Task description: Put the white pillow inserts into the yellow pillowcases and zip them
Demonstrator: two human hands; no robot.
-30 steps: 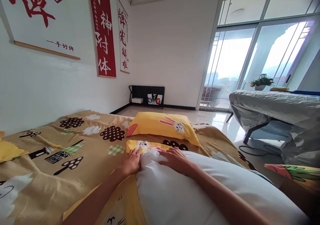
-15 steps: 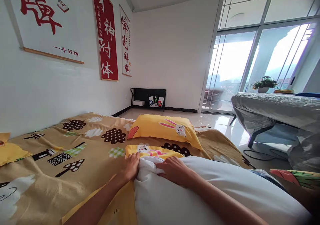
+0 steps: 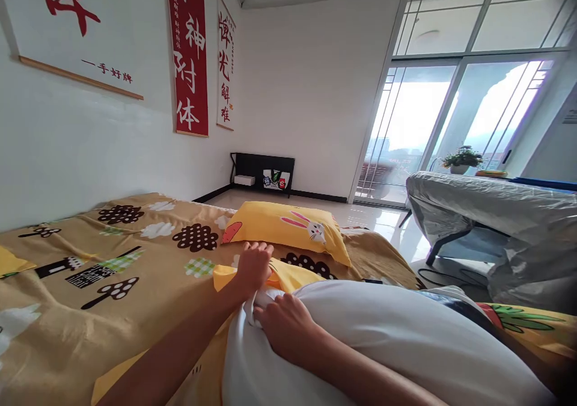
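A plump white pillow [image 3: 383,322] lies across the front, its near end bunched up. My right hand [image 3: 286,322] is closed on the bunched white cloth at that end. Just beyond it, my left hand [image 3: 253,266] has its fingers curled over the edge of a yellow pillowcase [image 3: 293,278]. Part of this yellow cloth spreads over the pillow's far side, and more yellow fabric [image 3: 198,364] shows beneath my left forearm. The pillowcase's opening is mostly hidden by my hands.
A yellow pillow with a rabbit print [image 3: 283,225] rests farther back on the brown patterned bedspread [image 3: 148,298]. Yellow printed fabric [image 3: 532,325] lies at right. Beyond the bed stand a plastic-covered table [image 3: 451,195] and a low black shelf [image 3: 252,164].
My left hand has lifted and moved forward, pulling up the yellow pillowcase edge, whose rabbit print is now folded out of sight. My right hand has shifted slightly left and nearer me.
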